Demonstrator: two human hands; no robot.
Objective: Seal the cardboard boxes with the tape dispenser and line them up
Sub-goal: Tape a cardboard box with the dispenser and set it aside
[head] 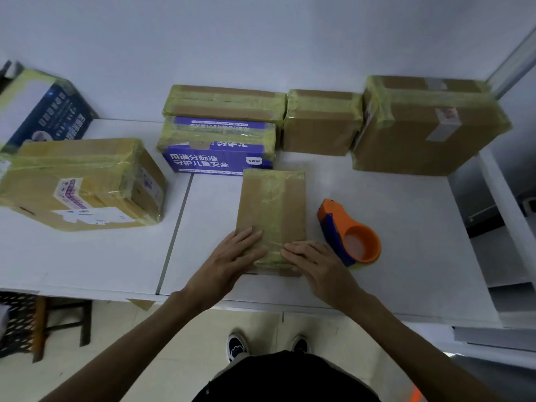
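A narrow brown cardboard box (272, 204) with yellowish tape along its top lies in front of me on the white table (406, 227). My left hand (232, 256) rests flat on its near left part, fingers straight. Flat on the box's near right corner lies my right hand (313, 256), pressing the tape. The orange and blue tape dispenser (351, 233) sits on the table just right of the box, untouched.
Taped boxes stand along the back: a brown one (226, 103) behind a purple printed one (217, 149), a small one (322, 123) and a large one (429, 126). At left sit another brown box (81, 181) and a dark blue box (43, 108). A stool (58, 323) stands below.
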